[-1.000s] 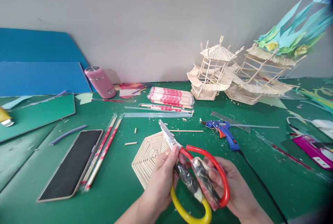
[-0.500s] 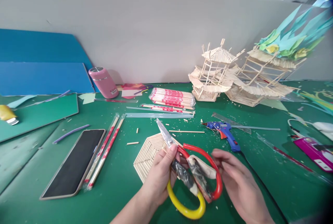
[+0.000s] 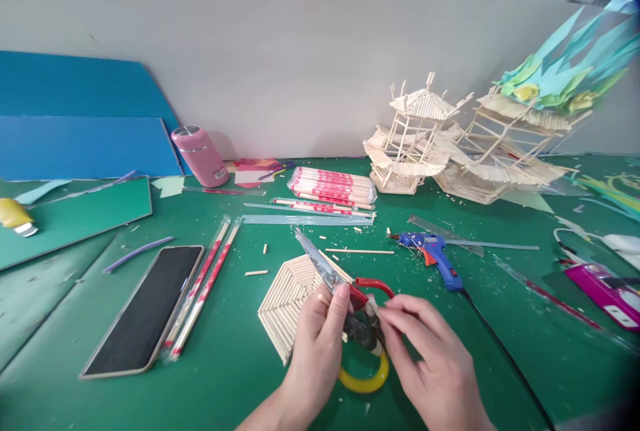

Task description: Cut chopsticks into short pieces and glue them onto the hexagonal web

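My left hand [image 3: 319, 345] is closed around the scissors [image 3: 323, 264] near the pivot, with the blades pointing up and away to the left. One handle loop is red, the other yellow, and dark tape wraps the grips. My right hand [image 3: 434, 359] has its thumb and fingers pinched on the wrapped part by the red loop, partly covering it. Beneath the blades lies a flat many-sided panel of thin wooden sticks [image 3: 283, 301], partly hidden behind my left hand. A loose stick [image 3: 360, 251] rests just beyond the scissors.
A blue glue gun [image 3: 433, 254] with a black cord lies at right, near a magenta power strip [image 3: 603, 294]. Stick pavilion models [image 3: 407, 144] stand behind. A phone [image 3: 145, 311], wrapped chopsticks [image 3: 205, 291], a chopstick bundle [image 3: 330, 185] and a pink flask [image 3: 201, 157] sit left and back.
My right hand has moved left onto the scissors' wrapped handle. The scissors have turned somewhat, and their loops now sit closer in and are more covered by my fingers.
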`<act>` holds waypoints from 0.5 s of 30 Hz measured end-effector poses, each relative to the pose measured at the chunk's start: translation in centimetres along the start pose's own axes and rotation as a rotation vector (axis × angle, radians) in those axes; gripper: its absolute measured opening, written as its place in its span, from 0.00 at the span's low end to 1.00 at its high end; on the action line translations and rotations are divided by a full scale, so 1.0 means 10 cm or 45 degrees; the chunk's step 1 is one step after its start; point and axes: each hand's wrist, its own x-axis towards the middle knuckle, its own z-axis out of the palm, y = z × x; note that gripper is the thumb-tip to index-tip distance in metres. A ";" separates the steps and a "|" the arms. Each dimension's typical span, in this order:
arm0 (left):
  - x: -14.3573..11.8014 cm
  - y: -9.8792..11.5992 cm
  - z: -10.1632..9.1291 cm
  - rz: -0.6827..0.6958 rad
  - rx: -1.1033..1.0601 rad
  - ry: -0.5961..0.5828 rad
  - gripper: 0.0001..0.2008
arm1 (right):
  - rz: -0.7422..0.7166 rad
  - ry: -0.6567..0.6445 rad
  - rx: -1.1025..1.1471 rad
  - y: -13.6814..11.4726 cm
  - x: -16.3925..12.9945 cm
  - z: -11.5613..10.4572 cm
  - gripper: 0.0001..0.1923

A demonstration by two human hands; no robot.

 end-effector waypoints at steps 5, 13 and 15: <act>0.01 0.00 0.04 0.041 0.017 -0.010 0.13 | 0.080 -0.133 0.048 -0.05 -0.05 0.04 0.13; 0.00 0.00 0.11 0.060 0.161 0.096 0.16 | 0.196 -0.398 -0.073 -0.10 -0.06 0.18 0.31; -0.01 0.02 0.13 0.063 0.239 0.083 0.15 | 0.233 -0.353 -0.061 -0.09 -0.06 0.22 0.28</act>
